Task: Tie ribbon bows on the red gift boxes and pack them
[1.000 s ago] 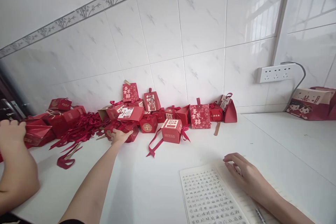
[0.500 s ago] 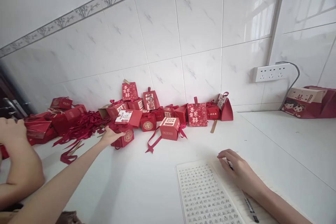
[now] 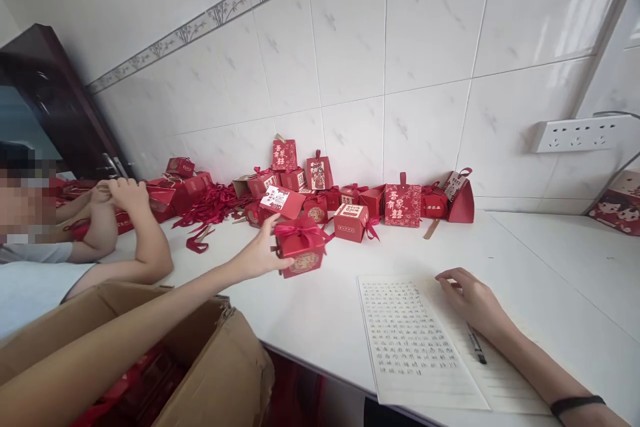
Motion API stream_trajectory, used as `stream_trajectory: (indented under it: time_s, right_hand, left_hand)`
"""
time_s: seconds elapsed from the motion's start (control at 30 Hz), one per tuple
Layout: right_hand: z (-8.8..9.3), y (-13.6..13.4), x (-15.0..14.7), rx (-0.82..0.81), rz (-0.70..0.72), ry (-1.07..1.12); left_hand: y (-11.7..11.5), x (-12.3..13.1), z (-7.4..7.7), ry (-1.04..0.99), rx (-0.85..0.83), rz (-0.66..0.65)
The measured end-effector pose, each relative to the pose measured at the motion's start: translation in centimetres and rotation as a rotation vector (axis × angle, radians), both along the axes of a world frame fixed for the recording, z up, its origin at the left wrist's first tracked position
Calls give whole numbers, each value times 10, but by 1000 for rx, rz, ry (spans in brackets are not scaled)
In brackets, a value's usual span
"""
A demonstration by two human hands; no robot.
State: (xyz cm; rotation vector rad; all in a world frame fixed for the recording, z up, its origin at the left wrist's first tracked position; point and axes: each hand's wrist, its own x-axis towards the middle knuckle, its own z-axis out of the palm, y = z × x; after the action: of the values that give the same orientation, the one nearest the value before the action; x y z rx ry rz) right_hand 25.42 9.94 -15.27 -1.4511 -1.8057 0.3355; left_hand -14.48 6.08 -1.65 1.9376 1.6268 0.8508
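Holding a red gift box [image 3: 303, 257] with the left hand [image 3: 261, 251], pinched from its left side, thumb pressed to the lower front face and fingers bent round toward the top and back. Lying, then, just right of the palm, between thumb and fingers. Tied on top with a red bow [image 3: 303, 233], marked in front with a round gold pattern. Placed between the front and far edges of the desk [image 3: 310, 327]; cannot tell whether touching its surface or lifted clear.

Resting the right hand [image 3: 465, 293] well apart from the gift box, over the right page of an open notebook [image 3: 435, 383] near the desk's front edge. Curled loosely, with a pen [image 3: 476, 345] running beneath; cannot tell whether pinching it. Banded in black [image 3: 577, 403] at the wrist.

Just behind and right of the gift box, a white-topped red box [image 3: 351, 221]. Along the far edge, by the tiled wall [image 3: 425, 113], more red boxes and a red bag [image 3: 403, 205]. Farther left, a heap of red ribbons [image 3: 213, 203], then a co-worker's hands [image 3: 120, 195], brought together. Under the left forearm, before the front edge, an open carton [image 3: 223, 370] holding red things.
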Motion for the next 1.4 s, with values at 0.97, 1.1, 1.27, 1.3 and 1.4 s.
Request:
stream_trajectory:
  time_s: [0.97,1.1,1.27,1.3,1.4]
  right_hand:
    - [41,-30,-79,-392,647,452]
    - [42,-30,-77,-275,518,472]
    - [45,-33,-77,-287,607,484]
    - [45,-33,-77,-285,622,478]
    - [42,-33,-78,-313,650,437]
  left_hand:
    - [21,75,-48,-209,-132,-243]
    - [18,67,-40,-103,-169,-366]
    - [12,66,-34,-11,-93,-487]
    - [11,67,-33,-13,-104,-504]
    - [10,67,-30,-34,-217,-617]
